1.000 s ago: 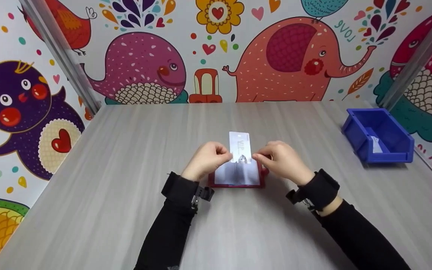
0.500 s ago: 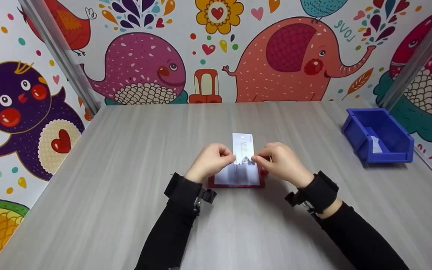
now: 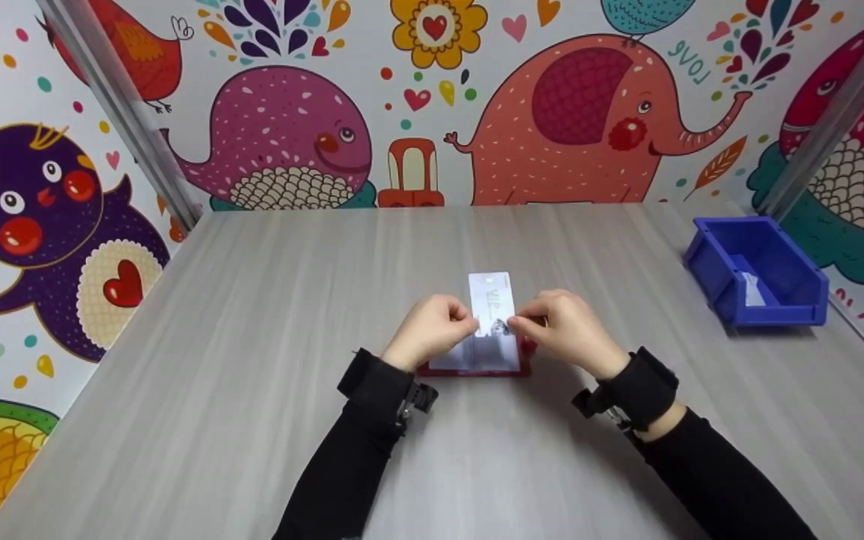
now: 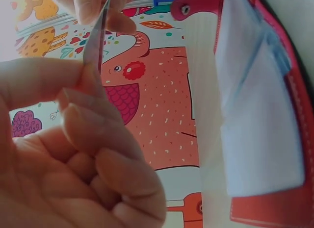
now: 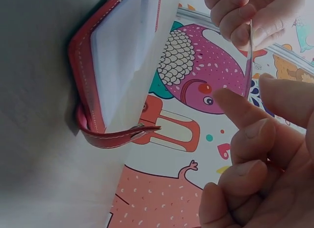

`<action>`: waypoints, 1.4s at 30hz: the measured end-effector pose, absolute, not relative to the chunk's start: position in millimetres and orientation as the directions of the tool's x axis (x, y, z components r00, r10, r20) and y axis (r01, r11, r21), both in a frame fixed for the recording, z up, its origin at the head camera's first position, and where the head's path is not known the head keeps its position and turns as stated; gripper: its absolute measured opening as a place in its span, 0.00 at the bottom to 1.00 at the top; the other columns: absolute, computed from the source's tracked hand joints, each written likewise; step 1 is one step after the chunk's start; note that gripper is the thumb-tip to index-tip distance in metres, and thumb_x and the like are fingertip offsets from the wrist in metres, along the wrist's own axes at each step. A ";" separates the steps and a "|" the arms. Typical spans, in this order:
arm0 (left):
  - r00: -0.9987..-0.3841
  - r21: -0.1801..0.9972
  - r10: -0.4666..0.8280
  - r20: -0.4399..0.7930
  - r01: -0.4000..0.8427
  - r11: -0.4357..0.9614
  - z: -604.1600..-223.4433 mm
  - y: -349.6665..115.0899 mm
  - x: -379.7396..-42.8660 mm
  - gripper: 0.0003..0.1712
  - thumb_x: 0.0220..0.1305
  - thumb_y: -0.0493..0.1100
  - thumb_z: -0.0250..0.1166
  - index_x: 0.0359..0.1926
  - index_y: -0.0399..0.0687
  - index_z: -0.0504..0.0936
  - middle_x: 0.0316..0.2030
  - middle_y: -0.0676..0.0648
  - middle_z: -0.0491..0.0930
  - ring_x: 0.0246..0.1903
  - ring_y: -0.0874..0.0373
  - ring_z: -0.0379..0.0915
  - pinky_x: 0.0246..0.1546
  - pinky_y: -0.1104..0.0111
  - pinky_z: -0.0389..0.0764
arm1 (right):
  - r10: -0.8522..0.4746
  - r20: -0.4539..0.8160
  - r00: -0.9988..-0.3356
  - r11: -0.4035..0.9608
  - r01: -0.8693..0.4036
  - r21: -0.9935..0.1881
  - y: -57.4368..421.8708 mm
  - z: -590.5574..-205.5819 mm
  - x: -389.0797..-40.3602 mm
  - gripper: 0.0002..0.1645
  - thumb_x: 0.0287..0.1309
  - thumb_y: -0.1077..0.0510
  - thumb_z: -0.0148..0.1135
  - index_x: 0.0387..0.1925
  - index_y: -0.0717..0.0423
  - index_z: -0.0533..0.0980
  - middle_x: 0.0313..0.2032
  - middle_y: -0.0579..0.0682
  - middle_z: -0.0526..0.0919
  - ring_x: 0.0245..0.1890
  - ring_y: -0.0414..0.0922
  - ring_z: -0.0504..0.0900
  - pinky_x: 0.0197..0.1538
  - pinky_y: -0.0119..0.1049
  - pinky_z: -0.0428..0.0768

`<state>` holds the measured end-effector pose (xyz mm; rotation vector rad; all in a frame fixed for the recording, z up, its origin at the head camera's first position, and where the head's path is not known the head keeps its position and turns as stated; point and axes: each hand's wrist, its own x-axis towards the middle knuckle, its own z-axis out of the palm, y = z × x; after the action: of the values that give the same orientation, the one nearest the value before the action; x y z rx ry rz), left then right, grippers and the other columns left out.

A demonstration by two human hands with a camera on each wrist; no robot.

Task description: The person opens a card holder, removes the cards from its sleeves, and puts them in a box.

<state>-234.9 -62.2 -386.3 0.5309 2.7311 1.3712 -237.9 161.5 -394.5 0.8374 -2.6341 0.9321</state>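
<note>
A white card [image 3: 490,294] with "VIP" lettering is held up above a red card holder [image 3: 475,373], which lies open on the table and shows clear sleeves inside. Thumb and index finger of my left hand [image 3: 436,324] pinch the card's near left edge, which the left wrist view shows closely. My right hand [image 3: 563,326] is at the opposite edge. In the right wrist view its thumb and index finger stand apart, one on each side of the card [image 5: 248,66]. A red snap strap [image 5: 113,139] sticks out from the holder's side.
A blue plastic bin [image 3: 784,315] stands at the table's right side, with a white item [image 3: 753,291] in it. Printed cartoon panels [image 3: 289,135] enclose the table [image 3: 252,300] at the back and sides.
My left hand has moved right and slightly nearer to me, and the card has shifted the same way. My right hand has lowered a little. The card holder has stayed in place.
</note>
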 end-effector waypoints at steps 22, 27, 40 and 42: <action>-0.947 0.714 0.295 0.130 0.296 0.635 -389.8 -54.6 -233.8 0.13 0.58 0.39 0.64 0.18 0.48 0.76 0.18 0.57 0.69 0.19 0.64 0.63 0.24 0.72 0.64 | -0.373 0.350 -0.859 0.639 -0.512 -0.575 161.5 -401.2 -238.3 0.14 0.56 0.60 0.71 0.17 0.55 0.79 0.21 0.43 0.72 0.23 0.39 0.70 0.29 0.33 0.67; -0.949 0.728 0.290 0.125 0.287 0.622 -390.7 -54.2 -234.6 0.10 0.60 0.40 0.65 0.22 0.44 0.80 0.20 0.56 0.72 0.20 0.63 0.65 0.24 0.72 0.66 | -0.347 0.276 -0.896 0.587 -0.438 -0.681 163.1 -399.1 -238.6 0.13 0.60 0.59 0.68 0.21 0.59 0.80 0.23 0.45 0.75 0.22 0.39 0.72 0.27 0.31 0.69; -0.954 0.722 0.250 0.168 0.292 0.628 -390.5 -61.4 -237.5 0.09 0.61 0.43 0.66 0.29 0.41 0.84 0.27 0.51 0.80 0.27 0.60 0.70 0.32 0.67 0.73 | -0.313 0.269 -0.911 0.567 -0.407 -0.716 181.2 -391.8 -241.0 0.10 0.63 0.62 0.65 0.26 0.61 0.80 0.24 0.46 0.71 0.25 0.42 0.68 0.29 0.31 0.65; -0.957 0.704 0.230 0.176 0.286 0.650 -391.7 -64.1 -239.0 0.09 0.61 0.43 0.66 0.29 0.42 0.84 0.28 0.50 0.81 0.28 0.59 0.71 0.33 0.67 0.73 | -0.299 0.267 -0.916 0.578 -0.397 -0.713 186.1 -389.9 -241.6 0.09 0.63 0.62 0.64 0.27 0.62 0.80 0.25 0.47 0.72 0.26 0.42 0.68 0.29 0.31 0.65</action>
<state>-239.0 -64.1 -391.7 0.4566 2.9175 1.2639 -241.6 186.1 -389.9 0.5943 -2.6849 1.2581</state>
